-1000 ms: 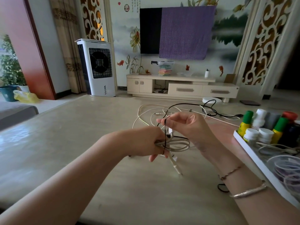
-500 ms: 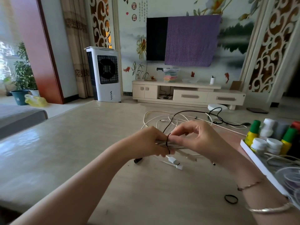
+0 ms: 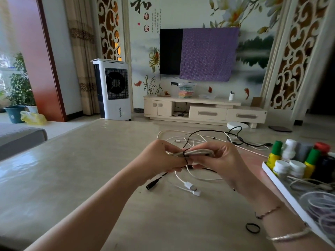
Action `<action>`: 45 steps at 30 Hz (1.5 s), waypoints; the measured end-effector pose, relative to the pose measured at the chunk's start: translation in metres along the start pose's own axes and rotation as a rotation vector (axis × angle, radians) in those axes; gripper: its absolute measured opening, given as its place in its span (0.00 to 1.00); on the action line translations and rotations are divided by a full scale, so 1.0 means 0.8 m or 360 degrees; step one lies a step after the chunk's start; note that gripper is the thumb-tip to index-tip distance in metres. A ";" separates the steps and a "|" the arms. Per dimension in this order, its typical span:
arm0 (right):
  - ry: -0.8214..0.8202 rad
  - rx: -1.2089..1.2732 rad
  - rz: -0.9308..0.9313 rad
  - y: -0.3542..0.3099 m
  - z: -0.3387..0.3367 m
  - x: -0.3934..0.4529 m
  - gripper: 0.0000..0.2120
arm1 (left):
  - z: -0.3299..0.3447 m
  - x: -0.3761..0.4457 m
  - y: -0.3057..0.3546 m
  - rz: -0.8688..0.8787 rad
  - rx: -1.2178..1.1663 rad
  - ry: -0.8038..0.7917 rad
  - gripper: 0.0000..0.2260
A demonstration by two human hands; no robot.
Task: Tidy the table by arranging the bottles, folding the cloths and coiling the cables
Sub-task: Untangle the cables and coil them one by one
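Cables are the business here: a coiled beige cable bundle (image 3: 194, 153) is held flat above the table (image 3: 54, 178) between both hands. Nearest of all, just behind the right wrist, a loose black hair tie (image 3: 252, 228) lies on the tabletop. To the right of that wrist, a white tray (image 3: 282, 189) holds coiled pale cables (image 3: 320, 205) at its near end.

The left hand (image 3: 159, 160) grips the bundle's left end, thumb on top and fingers curled beneath. A black elastic band (image 3: 185, 156) is looped round the bundle beside that thumb. The right hand (image 3: 223, 160) pinches the bundle's right end, its fingers curled round it.

Just below the hands, a black cable with a barrel plug (image 3: 153, 183) lies on the table, and beside it a white USB cable (image 3: 190, 186) curves back under the right hand.

Beyond the right hand, at the tray's far end, stand small bottles (image 3: 293, 160): white-capped ones, yellow ones with green caps, and a red-capped one.

Past the hands, loose white cables (image 3: 172, 135) and a black cable (image 3: 233, 134) sprawl tangled over the far part of the table.
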State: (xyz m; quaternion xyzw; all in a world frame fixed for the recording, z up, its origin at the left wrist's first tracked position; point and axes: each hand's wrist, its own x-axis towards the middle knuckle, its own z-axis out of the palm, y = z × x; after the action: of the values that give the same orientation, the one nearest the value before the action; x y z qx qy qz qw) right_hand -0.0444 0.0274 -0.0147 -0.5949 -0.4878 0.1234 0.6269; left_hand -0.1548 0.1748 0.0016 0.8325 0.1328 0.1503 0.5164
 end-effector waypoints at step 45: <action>0.0188 0.0575 0.0584 0.015 -0.024 0.008 0.08 | 0.012 0.010 -0.011 0.0112 -0.0184 -0.0015 0.08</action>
State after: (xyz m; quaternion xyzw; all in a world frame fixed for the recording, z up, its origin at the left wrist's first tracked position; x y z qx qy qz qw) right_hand -0.0217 0.0235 -0.0186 -0.5580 -0.3043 0.2850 0.7175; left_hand -0.1443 0.1737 -0.0091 0.8062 0.0921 0.1718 0.5586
